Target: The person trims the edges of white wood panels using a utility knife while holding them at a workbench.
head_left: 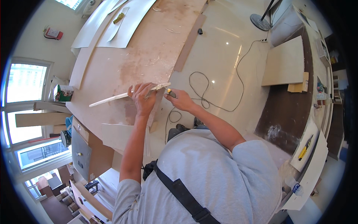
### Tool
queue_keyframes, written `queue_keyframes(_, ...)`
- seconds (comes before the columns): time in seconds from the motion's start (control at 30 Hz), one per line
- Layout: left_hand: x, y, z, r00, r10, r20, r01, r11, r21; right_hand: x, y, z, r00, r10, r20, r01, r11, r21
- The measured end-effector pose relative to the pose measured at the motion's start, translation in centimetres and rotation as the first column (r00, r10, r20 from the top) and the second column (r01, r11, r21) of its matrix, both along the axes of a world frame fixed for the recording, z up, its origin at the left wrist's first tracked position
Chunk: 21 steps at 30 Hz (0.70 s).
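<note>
Slanting wooden strip [118, 97], pale, long, slim

Bright in here. Daylight floods the windows [26, 83] on the left, panes blown out. Glare streaks and pinpoint hot spots on the glossy floor [223, 71]. Shadows soft. Fisheye bows straight edges; corners go black, far-edge detail mushy.

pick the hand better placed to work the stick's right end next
Probably the right hand: it holds the yellow-and-dark tool close to that end of the stick. The left hand grips the stick further left, so it seems better placed to steady it.
</note>
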<state>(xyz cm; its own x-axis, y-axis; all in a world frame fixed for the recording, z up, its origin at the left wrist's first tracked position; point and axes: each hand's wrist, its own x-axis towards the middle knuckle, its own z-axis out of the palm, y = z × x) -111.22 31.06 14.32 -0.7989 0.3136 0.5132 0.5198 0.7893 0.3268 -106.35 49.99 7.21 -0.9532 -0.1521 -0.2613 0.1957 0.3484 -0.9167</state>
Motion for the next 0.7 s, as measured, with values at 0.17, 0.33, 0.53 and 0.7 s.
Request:
queue_keyframes(0.17, 0.2, 0.0, 0.2, 1.000, 0.003, 0.020, -0.003, 1.000, 0.016, -0.8, -0.7, -1.9, 0.983, -0.049, -0.175, 0.059, 0.997, 0.054)
queue_keyframes(0.33, 0.4, -0.2, 0.9, 0.999, -0.013, 0.040, 0.013, 1.000, 0.006, -0.5, -1.2, -4.8, 0.985, -0.171, 0.013, 0.170, 0.984, 0.055)
queue_keyframes(0.53, -0.4, -2.3, 1.1, 0.990, -0.133, 0.037, 0.137, 0.978, -0.154, -0.2, -1.9, -5.8, 0.785, -0.279, 0.553, 0.570, 0.673, -0.471)
queue_keyframes(0.7, 2.4, -6.3, 1.5, 0.964, -0.254, -0.085, 0.239, 0.959, -0.149, -3.2, -5.5, -4.7, 0.761, -0.070, 0.645, 0.641, 0.234, -0.731)
